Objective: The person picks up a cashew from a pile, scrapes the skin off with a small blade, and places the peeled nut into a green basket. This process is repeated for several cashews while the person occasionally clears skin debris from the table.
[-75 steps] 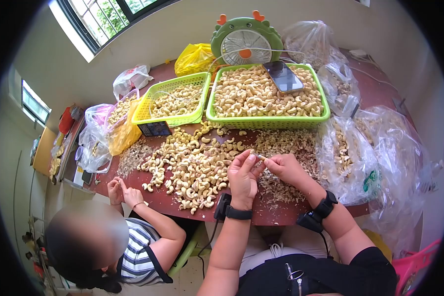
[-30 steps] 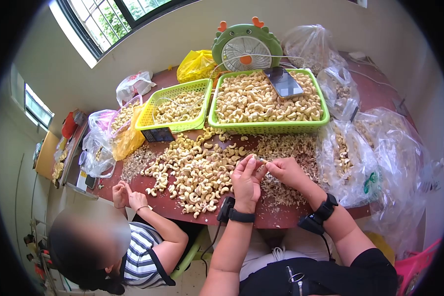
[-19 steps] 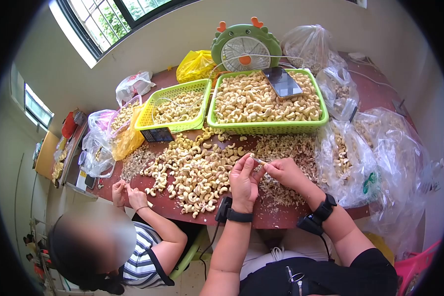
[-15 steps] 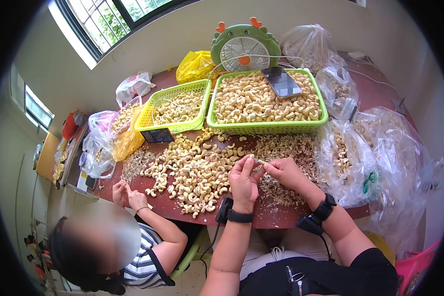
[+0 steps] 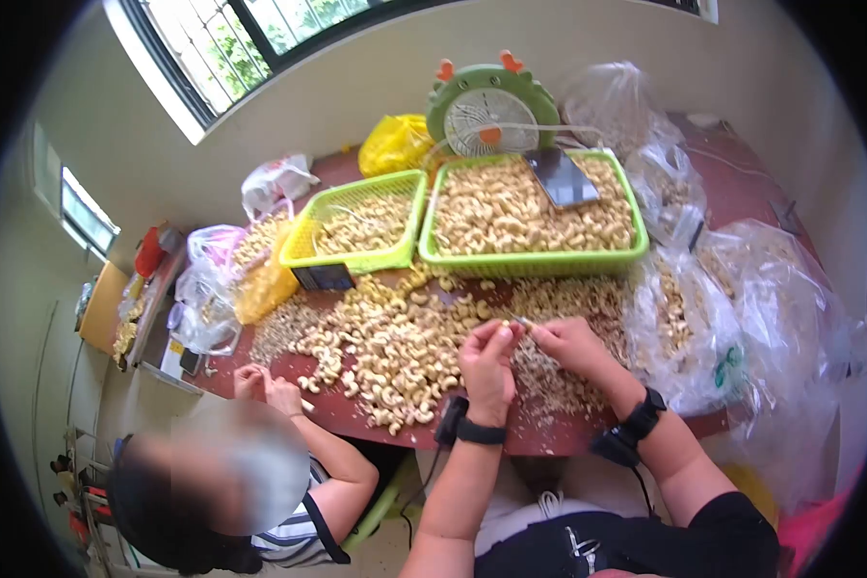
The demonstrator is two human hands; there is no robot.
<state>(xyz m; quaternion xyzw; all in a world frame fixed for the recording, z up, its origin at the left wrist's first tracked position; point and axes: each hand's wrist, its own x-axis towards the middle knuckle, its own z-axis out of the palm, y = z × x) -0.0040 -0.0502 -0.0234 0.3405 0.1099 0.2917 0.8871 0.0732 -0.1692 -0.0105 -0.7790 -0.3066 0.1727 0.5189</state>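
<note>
My left hand is raised over the front of the table, thumb and fingers pinched on a cashew that is mostly hidden. Facing it, my right hand grips a small knife; only its thin tip shows, pointing at the cashew. A loose pile of cashews spreads to the left of my hands. Beneath and beyond them lies a heap of brown skin flakes.
Behind the pile stand a green basket full of cashews with a phone on top, a yellow-green basket and a green fan. Clear plastic bags crowd the right. A co-worker's hands are at the left edge.
The whole view has shifted slightly, so the table sits lower and further right. My hands stay close together on the cashew. The co-worker's hands have come down a little.
</note>
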